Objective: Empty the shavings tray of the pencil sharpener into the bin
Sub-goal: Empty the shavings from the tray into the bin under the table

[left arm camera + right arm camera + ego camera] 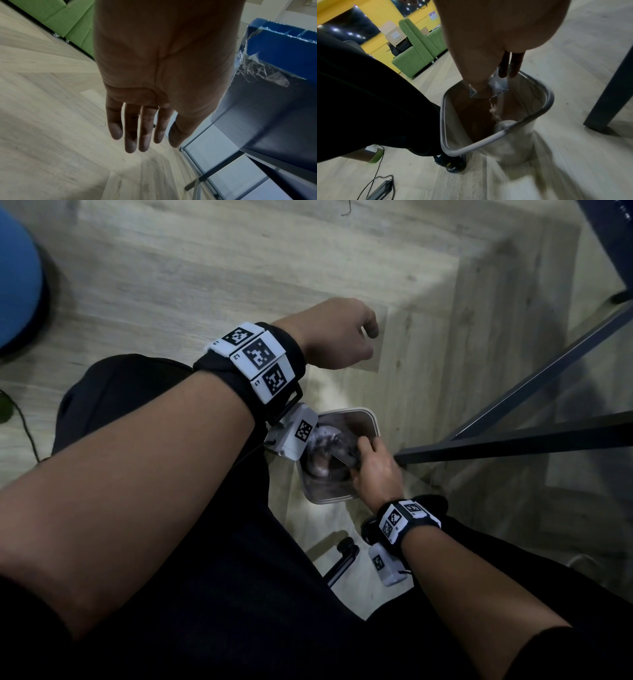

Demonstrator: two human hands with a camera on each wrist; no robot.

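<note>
A clear plastic shavings tray is tipped over the open bin, and a thin stream of shavings falls from its lower corner into the bin. My right hand pinches the tray between thumb and fingers. In the head view the same right hand holds the tray just above the bin's pale rim. My left hand hangs in the air above the floor, away from the bin. Its fingers are straight and hold nothing. The pencil sharpener itself is out of view.
A dark table leg stands right of the bin, and the glass table's frame runs close by. A chair castor touches the bin's near side. A cable and power adapter lie on the wooden floor. A blue box stands on the table.
</note>
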